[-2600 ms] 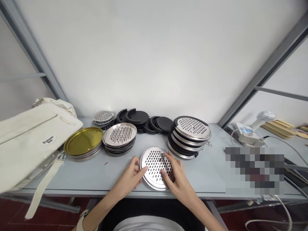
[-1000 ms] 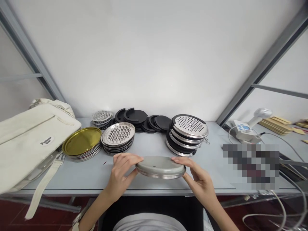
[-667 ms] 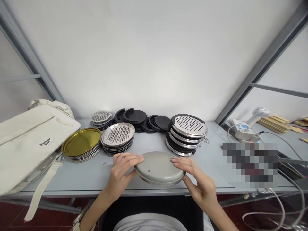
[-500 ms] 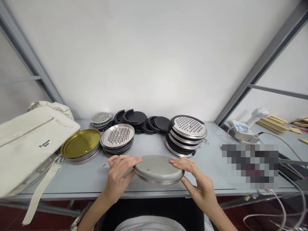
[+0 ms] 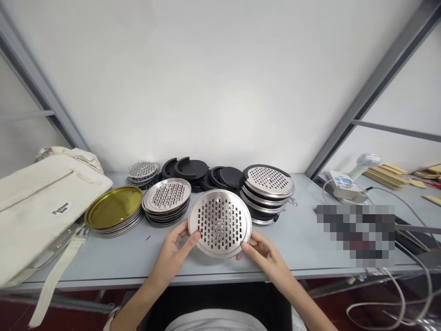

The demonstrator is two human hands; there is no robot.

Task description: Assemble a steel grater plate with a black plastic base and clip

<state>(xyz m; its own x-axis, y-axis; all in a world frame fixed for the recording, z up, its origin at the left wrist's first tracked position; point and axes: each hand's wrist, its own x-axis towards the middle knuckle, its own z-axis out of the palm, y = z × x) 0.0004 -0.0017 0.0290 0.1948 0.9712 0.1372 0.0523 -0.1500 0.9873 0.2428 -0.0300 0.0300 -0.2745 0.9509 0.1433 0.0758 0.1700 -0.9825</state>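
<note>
Over the table (image 5: 296, 246), both hands' (image 5: 170, 255) (image 5: 270, 259) fingers (image 5: 195, 237) pinch the disc (image 5: 219, 223), now flipped holes-out.

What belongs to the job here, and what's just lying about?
Likely for the job:
round silver perforated metal disc, in left hand and right hand
stacked silver perforated metal discs
round gold metal disc
round black discs
round black and silver stack

Probably lying about:
cream fabric bag
white plastic device

This looks like a small workshop: a long grey bench (image 5: 296, 246) between grey metal uprights (image 5: 374, 80) carries piles of like parts, round silver perforated metal discs (image 5: 167, 195) at left and flat black discs (image 5: 193, 170) at far centre; a white scanner-like device (image 5: 367, 161) stands at right.
</note>
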